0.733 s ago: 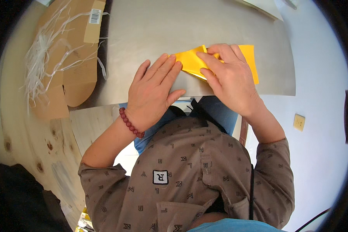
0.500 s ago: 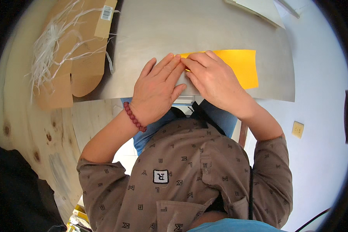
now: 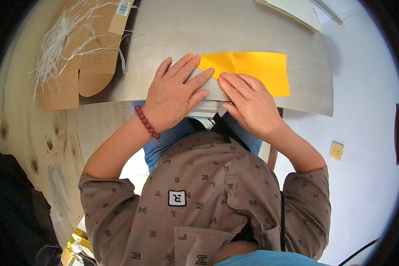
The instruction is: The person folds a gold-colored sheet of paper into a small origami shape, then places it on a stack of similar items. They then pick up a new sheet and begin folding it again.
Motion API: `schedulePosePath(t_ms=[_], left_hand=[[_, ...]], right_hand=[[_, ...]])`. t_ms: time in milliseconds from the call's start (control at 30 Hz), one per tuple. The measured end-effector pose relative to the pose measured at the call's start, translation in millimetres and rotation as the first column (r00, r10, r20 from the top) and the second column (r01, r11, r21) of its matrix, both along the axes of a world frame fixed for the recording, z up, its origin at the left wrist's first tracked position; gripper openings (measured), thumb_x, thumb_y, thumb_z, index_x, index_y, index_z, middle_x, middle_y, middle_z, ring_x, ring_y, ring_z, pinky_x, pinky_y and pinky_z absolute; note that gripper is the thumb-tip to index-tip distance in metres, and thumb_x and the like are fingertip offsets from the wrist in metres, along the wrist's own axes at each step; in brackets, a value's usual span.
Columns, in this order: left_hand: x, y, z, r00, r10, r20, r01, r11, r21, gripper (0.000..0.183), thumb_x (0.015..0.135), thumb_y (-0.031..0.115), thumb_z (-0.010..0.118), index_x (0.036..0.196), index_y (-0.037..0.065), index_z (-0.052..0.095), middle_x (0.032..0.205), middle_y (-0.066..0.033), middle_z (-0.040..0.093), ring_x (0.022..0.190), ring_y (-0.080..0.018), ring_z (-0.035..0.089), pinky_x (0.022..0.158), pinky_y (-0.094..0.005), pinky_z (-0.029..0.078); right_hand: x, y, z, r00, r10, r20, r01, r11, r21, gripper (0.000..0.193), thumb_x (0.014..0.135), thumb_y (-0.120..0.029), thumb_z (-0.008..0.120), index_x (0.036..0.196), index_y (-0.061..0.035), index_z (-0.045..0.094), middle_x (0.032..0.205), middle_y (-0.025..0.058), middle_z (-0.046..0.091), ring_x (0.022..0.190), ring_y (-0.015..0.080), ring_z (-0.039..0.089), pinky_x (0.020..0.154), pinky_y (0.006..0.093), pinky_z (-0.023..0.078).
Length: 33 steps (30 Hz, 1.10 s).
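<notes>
A sheet of yellow paper lies on the grey tabletop. Its left end slants as a folded-over corner, and a short crease runs down from the upper edge near the middle. My left hand, with a dark red bead bracelet at the wrist, lies flat with fingers spread. Two of its fingertips touch the paper's slanted left edge. My right hand rests with fingers stretched out, their tips on the paper's lower edge by the fold. Its palm covers part of that edge.
At the left of the table lies brown cardboard with a tangle of white plastic strips. White flat boards or sheets sit at the far right. The table's front edge runs just below my hands. A white wall with a socket stands to the right.
My right hand has slid down and a little right along the fold, away from the left fingertips. My left fingers have spread wider. More of the folded end and the crease now shows.
</notes>
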State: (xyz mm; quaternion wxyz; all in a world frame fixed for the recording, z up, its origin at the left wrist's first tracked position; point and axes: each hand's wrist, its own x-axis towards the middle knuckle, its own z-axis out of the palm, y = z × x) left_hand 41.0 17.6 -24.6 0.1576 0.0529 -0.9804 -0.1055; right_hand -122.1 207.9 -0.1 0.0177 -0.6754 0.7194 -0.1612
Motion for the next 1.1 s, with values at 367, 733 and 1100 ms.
schedulePosePath(t_ms=[367,733,1100], left_hand=[[2.7,-2.6,1.1,0.999,-0.026,0.036,0.028,0.999,-0.042,0.058,0.095,0.050,0.067,0.144,0.020,0.060,0.154,-0.0130,0.051,0.146,-0.0281,0.044,0.120,-0.0540,0.030],[5.0,-12.9,-1.6,0.998,-0.041,0.053,0.041,0.999,0.011,0.068,0.092,0.048,0.072,0.143,0.006,0.055,0.156,-0.0122,0.051,0.147,-0.0294,0.045,0.122,-0.0517,0.031],[4.6,-13.2,-3.5,0.998,-0.059,0.006,0.059,0.997,0.049,0.065,0.092,0.047,0.073,0.140,0.005,0.057,0.154,-0.0131,0.051,0.147,-0.0294,0.045,0.122,-0.0517,0.033]], right_hand=[[3.3,45.0,3.4,0.992,-0.070,-0.107,0.077,0.996,0.055,0.062,0.082,-0.016,0.080,0.140,-0.0061,0.061,0.148,0.0048,0.056,0.141,0.0302,0.047,0.120,0.0523,0.036],[-20.1,4.5,27.5,0.994,0.099,-0.048,-0.089,0.977,0.193,0.035,0.091,-0.021,0.072,0.120,-0.0028,0.069,0.120,0.0108,0.065,0.117,0.0296,0.062,0.097,0.0412,0.054],[-34.0,-49.0,14.6,0.946,0.291,-0.141,-0.288,0.957,0.041,0.037,0.090,-0.010,0.060,0.126,-0.0027,0.065,0.108,0.0104,0.062,0.103,0.0301,0.063,0.086,0.0405,0.056]])
